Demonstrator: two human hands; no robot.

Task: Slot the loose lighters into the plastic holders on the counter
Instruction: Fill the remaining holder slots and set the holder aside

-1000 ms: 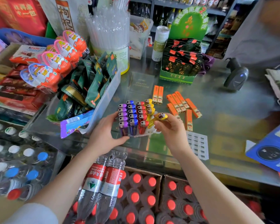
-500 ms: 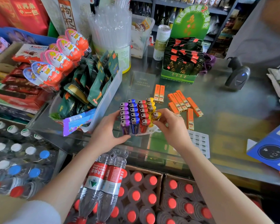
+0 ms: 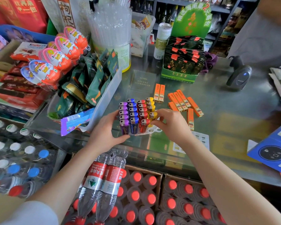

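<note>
Seating yellow lighter (image 3: 152,116), right hand (image 3: 170,122) fingers pinching it; holder (image 3: 150,131) seemingly near-full, orange lighters (image 3: 180,101) waiting on worktop (image 3: 234,111).

Right hand (image 3: 170,124) pinches a yellow lighter (image 3: 152,116) upright at the holder (image 3: 150,130); left hand (image 3: 107,132) grips its side.

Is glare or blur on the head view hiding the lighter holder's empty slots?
Head view: glass counter reflects softly, no glare on the clear plastic lighter holder; hands sharp, edges bowed by the wide-angle lens; right hand covers some slots.
</note>
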